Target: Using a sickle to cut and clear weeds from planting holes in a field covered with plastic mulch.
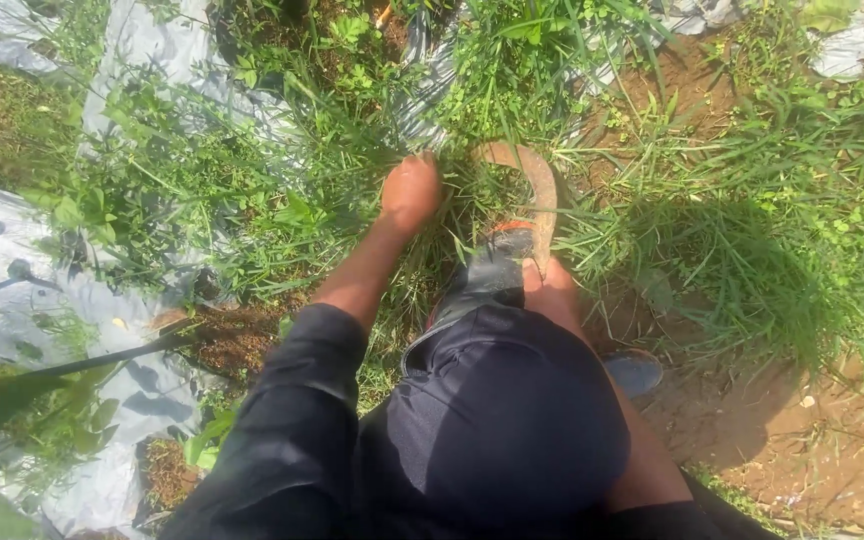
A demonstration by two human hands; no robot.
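My left hand point(410, 190) reaches forward with its fingers closed around a tuft of tall grass point(452, 215). Just to its right a rusty curved sickle point(540, 185) hooks around the same clump, the blade arching over the stems. The sickle's dark handle with an orange band point(504, 250) runs back toward me. My right hand point(552, 290) grips that handle, partly hidden behind my bent knee in dark trousers point(502, 410).
Grey plastic mulch sheeting point(12, 270) covers the ground at left and top, with weeds growing through it. Thick grass point(782, 220) stands at right beside bare brown soil point(812, 440). My shoe point(637, 372) rests on the soil. A thin dark hose point(72, 365) crosses the sheeting.
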